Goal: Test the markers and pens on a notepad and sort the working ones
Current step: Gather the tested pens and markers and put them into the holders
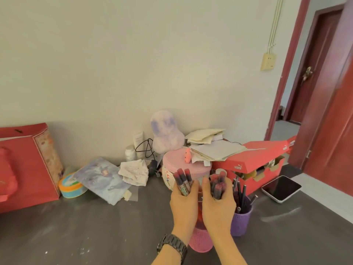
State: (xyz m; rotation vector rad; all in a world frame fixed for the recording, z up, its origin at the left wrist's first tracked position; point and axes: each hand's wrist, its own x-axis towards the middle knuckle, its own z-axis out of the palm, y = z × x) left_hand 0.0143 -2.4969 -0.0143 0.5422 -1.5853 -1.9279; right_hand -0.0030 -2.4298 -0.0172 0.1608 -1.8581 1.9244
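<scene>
A grey worktop [95, 226] carries a red shoe box [248, 161] at the back right, with a pink cup [200, 241] and a purple cup [241, 222] in front of it. Above the pink cup, the left hand [184, 201] curls round a bundle of pens [183, 180], and the right hand [217, 203] grips a second bundle [217, 185] just beside it

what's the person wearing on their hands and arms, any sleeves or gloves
No sleeves or gloves: both forearms are bare. The left hand has a dark, chunky watch with a link bracelet at its wrist. The right hand and its wrist wear nothing that shows.
</scene>
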